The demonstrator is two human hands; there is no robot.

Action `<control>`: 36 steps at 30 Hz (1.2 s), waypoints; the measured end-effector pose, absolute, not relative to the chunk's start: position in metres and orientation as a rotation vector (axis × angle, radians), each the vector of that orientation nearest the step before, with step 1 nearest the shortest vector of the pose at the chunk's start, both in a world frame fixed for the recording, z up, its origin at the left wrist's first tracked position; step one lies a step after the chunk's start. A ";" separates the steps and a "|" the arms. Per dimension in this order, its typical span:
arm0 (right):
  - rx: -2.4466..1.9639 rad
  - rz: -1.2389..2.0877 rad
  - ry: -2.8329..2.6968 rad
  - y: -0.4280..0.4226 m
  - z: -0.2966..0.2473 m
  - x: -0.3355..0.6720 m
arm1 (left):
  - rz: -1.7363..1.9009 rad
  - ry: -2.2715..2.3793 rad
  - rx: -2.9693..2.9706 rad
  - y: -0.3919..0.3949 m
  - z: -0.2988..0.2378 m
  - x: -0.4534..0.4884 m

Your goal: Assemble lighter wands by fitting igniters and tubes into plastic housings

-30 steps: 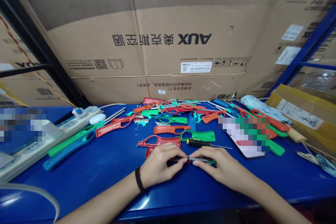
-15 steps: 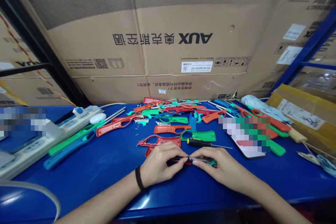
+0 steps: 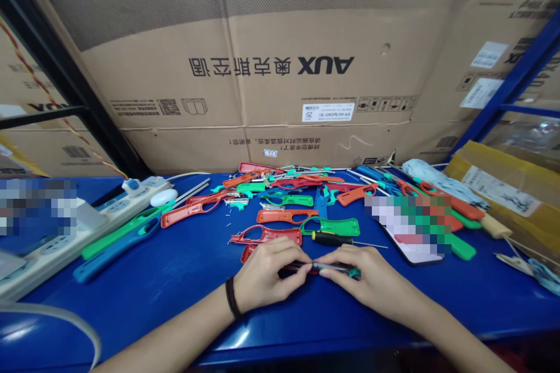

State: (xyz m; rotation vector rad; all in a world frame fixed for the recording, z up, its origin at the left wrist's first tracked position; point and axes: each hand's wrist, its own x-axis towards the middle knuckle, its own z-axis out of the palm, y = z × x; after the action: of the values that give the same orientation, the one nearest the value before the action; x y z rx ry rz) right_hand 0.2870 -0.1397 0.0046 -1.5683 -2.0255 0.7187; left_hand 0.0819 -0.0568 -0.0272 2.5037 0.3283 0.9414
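Note:
My left hand (image 3: 271,273) and my right hand (image 3: 365,271) meet over the front of the blue table. Both pinch one slim dark-and-silver lighter part (image 3: 335,267), its green end showing by my right fingers and some red beneath it. Fingers hide much of it. Just beyond my left hand lie red handle shells (image 3: 280,235) of lighters, one partly covered by the hand. A screwdriver (image 3: 332,238) with a black-and-yellow handle rests behind my right hand. Farther back are an orange handle shell (image 3: 286,216) and a green one (image 3: 343,227).
Lighter pieces and metal rods are heaped toward the large cardboard box (image 3: 271,93). White power strips (image 3: 59,243) run along the left, beside green and blue lighters (image 3: 116,249). At right lie a partly pixelated phone (image 3: 422,256), more lighters (image 3: 464,245) and a yellow-taped carton (image 3: 520,186).
Both hands keep their pinch in nearly the same place. The held part has turned slightly, showing more of its silver side; nothing else has visibly moved.

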 end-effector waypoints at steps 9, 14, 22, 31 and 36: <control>-1.536 0.668 -2.068 -0.140 -0.001 0.289 | 0.880 0.409 2.537 -0.058 -0.026 0.083; -1.534 0.642 -2.056 -0.141 -0.007 0.293 | 0.872 0.420 2.534 -0.056 -0.028 0.083; -1.485 0.605 -2.079 -0.137 -0.007 0.296 | 0.865 0.423 2.534 -0.057 -0.026 0.083; -1.479 0.561 -2.104 -0.138 -0.013 0.295 | 0.869 0.463 2.553 -0.057 -0.027 0.084; -1.484 0.491 -2.115 -0.140 -0.017 0.294 | 0.871 0.463 2.568 -0.056 -0.028 0.084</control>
State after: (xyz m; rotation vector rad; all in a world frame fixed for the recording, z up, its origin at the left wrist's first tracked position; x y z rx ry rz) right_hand 0.2938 -0.1398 -0.0166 -1.4839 -2.1150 0.4910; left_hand 0.0838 -0.0563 -0.0277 2.5677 0.4628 0.8712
